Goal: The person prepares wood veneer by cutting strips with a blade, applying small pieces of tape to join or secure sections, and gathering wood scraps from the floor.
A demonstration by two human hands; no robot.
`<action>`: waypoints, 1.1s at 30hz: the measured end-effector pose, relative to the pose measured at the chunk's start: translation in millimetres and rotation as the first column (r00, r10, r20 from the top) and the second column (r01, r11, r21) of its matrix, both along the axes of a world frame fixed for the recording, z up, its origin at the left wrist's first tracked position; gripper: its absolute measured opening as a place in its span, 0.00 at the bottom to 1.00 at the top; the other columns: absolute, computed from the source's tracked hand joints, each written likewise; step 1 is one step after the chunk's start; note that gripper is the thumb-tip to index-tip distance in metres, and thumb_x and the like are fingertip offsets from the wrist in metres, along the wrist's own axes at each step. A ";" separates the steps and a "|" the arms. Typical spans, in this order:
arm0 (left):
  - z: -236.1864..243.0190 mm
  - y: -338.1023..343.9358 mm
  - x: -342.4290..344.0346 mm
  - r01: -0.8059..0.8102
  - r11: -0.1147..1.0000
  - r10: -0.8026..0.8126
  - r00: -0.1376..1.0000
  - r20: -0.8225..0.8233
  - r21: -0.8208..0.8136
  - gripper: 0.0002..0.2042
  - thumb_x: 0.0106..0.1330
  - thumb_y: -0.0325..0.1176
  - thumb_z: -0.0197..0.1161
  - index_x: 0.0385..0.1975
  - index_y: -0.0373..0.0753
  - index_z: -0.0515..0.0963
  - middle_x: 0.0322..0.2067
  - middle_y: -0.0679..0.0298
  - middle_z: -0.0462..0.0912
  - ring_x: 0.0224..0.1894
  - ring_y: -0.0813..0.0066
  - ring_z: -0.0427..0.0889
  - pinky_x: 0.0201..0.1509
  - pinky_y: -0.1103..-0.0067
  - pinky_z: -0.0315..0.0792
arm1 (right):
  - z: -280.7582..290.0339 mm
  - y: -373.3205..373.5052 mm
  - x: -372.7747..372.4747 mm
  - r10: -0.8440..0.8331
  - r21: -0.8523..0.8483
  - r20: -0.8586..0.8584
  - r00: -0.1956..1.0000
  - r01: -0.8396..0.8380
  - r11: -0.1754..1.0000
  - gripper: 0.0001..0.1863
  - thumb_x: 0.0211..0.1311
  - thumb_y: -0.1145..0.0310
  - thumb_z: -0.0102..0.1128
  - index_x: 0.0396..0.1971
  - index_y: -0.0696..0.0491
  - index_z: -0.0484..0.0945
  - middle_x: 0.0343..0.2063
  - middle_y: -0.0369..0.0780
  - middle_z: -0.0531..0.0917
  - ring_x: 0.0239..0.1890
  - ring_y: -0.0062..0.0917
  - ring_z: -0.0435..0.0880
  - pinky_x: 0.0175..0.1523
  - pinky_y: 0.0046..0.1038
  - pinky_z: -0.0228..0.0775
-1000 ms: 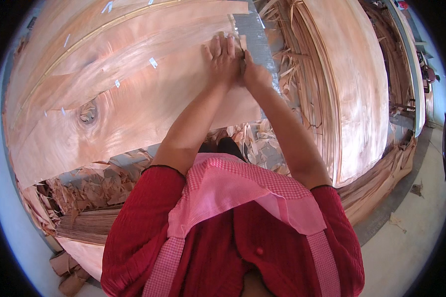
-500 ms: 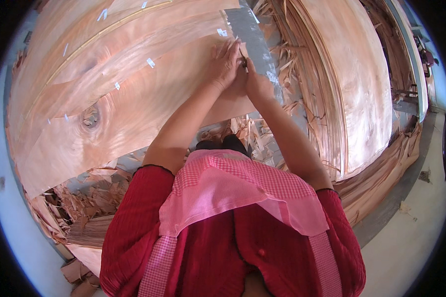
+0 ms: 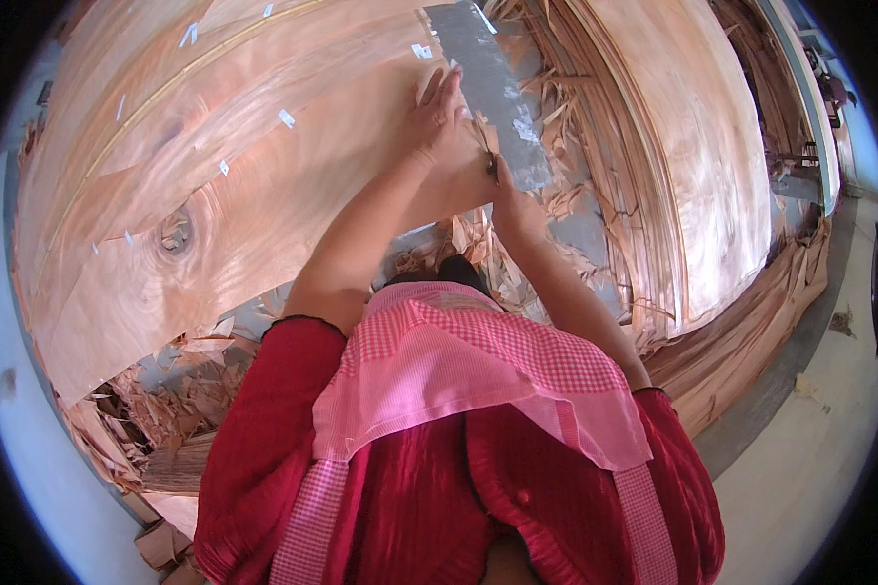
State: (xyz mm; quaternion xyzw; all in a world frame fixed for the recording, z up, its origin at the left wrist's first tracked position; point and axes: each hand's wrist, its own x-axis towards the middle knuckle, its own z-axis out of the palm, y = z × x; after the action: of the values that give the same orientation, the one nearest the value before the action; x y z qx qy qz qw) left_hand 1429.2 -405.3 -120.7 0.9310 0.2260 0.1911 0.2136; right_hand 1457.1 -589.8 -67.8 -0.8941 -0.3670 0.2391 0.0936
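A wide reddish wood veneer sheet lies before me, with small white tape pieces on it. My left hand rests flat on the sheet near its right edge, fingers stretched out and open. My right hand is closed round a small dark knife-like tool at the sheet's lower right corner; its blade is hard to make out. A narrow veneer strip stands along the edge just beyond the tool. Under that edge runs a grey board with whitish patches.
A tall stack of veneer sheets stands to the right, its edges ragged. Torn veneer scraps litter the floor at lower left and around my feet. A knot hole shows in the sheet. A pale wall bounds the far left.
My right hand has drawn the tool toward me along the sheet's right edge. A veneer strip now shows behind it. My left hand stays on the sheet, its fingers a little more spread.
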 end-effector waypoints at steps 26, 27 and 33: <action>27.3 -70.6 -90.9 0.283 0.958 -0.288 0.933 -0.217 -0.055 0.48 0.42 0.48 0.69 0.61 0.38 0.47 0.62 0.60 0.50 0.65 0.60 0.44 0.63 0.57 0.39 | -43.6 -37.1 83.2 -0.373 0.206 0.060 0.926 0.354 0.912 0.19 0.49 0.56 0.57 0.36 0.54 0.74 0.29 0.52 0.79 0.33 0.45 0.78 0.39 0.39 0.69; 29.0 -75.5 -98.8 0.284 0.959 -0.264 0.911 -0.316 0.019 0.45 0.44 0.45 0.68 0.61 0.39 0.49 0.62 0.61 0.51 0.65 0.62 0.44 0.64 0.59 0.39 | -35.6 -42.6 92.0 -0.480 0.257 0.073 0.874 0.448 0.856 0.15 0.50 0.57 0.57 0.32 0.53 0.76 0.29 0.50 0.79 0.33 0.44 0.79 0.38 0.38 0.70; 24.3 -73.2 -100.2 0.216 0.975 -0.222 0.966 -0.135 -0.054 0.34 0.55 0.40 0.58 0.59 0.38 0.51 0.57 0.52 0.59 0.62 0.59 0.54 0.64 0.60 0.42 | 15.1 50.0 71.2 -0.048 0.249 -0.194 0.980 0.097 0.964 0.28 0.45 0.60 0.59 0.51 0.48 0.69 0.23 0.46 0.80 0.20 0.33 0.80 0.31 0.33 0.71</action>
State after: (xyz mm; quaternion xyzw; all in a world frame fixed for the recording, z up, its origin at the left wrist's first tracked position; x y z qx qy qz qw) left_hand 1329.0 -478.5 -96.3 0.9570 0.1399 0.0961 0.2351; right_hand 1528.3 -539.8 -52.7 -0.8611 -0.3513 0.2683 0.2511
